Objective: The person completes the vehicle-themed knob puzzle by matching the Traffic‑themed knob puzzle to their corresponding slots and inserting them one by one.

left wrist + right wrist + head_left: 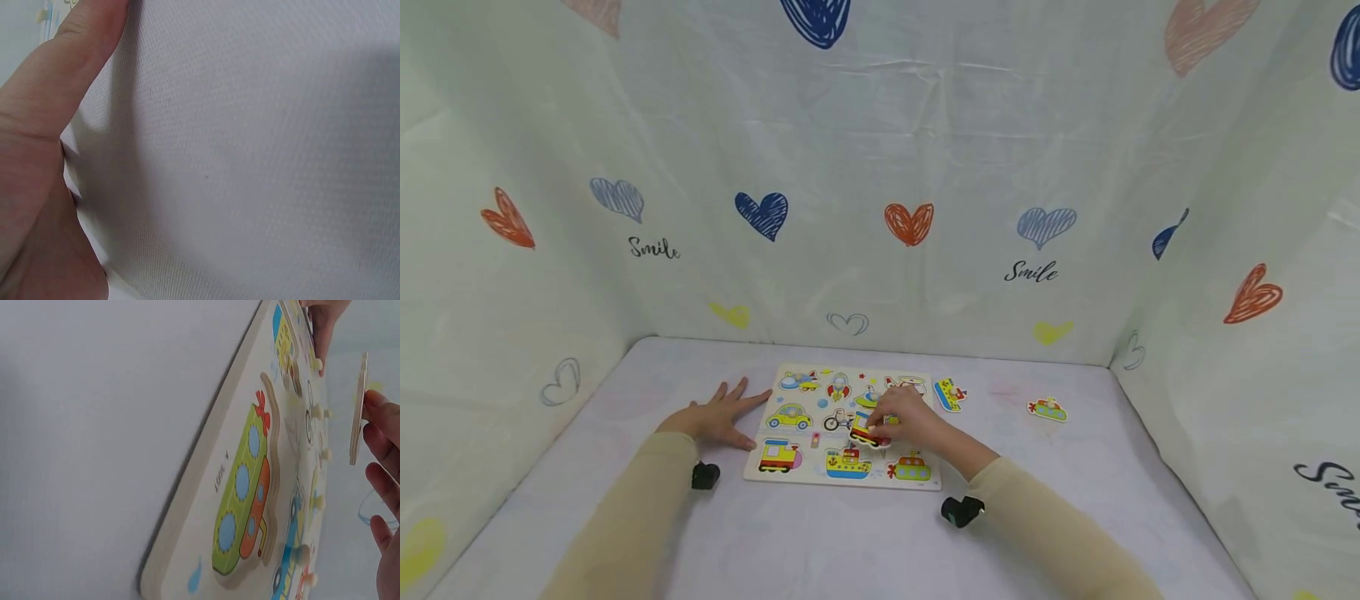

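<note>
A wooden peg puzzle board [880, 485] with vehicle pictures lies flat on the table. My right hand [904, 414] pinches a train puzzle piece [861, 427] above the middle of the board. Seen edge-on in the right wrist view, the train piece [358, 415] stands tilted, clear of the board, in the right fingertips [375, 400]. My left hand [718, 417] rests on the table with fingers spread, fingertips at the board's left edge. A train picture [779, 456] shows at the board's lower left, a ship picture [847, 464] at bottom centre, and a submarine recess [240, 500] at lower right.
A ship piece [951, 395] lies just right of the board, and a submarine piece [1047, 409] farther right. Several knobs stick up from pieces on the board. Black wrist cameras [705, 476] sit under both sleeves. A heart-print curtain [850, 167] encloses the table [820, 542].
</note>
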A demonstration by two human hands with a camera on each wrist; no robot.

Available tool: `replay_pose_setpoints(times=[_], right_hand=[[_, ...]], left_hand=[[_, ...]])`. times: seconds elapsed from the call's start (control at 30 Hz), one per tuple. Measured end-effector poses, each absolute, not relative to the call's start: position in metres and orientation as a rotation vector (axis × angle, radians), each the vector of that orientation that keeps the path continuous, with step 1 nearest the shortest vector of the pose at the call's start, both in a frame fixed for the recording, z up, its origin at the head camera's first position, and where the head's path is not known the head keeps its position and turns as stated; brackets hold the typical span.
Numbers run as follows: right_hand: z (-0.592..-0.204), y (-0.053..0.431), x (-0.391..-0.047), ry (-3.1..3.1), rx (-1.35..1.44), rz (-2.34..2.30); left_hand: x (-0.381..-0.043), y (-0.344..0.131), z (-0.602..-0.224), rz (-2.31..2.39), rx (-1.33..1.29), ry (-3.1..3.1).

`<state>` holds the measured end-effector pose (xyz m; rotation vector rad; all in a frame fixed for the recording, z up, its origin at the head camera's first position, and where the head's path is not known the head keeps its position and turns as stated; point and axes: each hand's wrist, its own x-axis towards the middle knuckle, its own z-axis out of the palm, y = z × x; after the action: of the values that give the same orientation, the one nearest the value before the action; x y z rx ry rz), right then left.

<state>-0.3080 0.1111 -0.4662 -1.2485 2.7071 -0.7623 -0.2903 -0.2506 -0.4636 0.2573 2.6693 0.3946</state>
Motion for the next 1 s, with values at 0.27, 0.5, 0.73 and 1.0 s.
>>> replay_pose_setpoints(times=[0.27, 0.5, 0.73, 1.0], right_hand=[[-0.467, 0.086, -0.300, 2.649, -1.315, -0.730], [-0.466, 0.067, -0.293, 2.624, -1.276, -0.724], [-0.472, 0.051, -0.290, 2.610, -1.333, -0.736], [-0.477, 0.031, -0.285, 2.532, -1.278, -0.792]], left_hand=[[-0.292, -0.252, -0.467, 0.382, 0.242, 2.669], [-0.294, -0.254, -0.470, 0.371, 0.234, 2.668], [-0.295, -0.254, -0.468, 0.351, 0.246, 2.671], [-0.295, -0.254, -0.470, 0.345, 0.242, 2.673]])
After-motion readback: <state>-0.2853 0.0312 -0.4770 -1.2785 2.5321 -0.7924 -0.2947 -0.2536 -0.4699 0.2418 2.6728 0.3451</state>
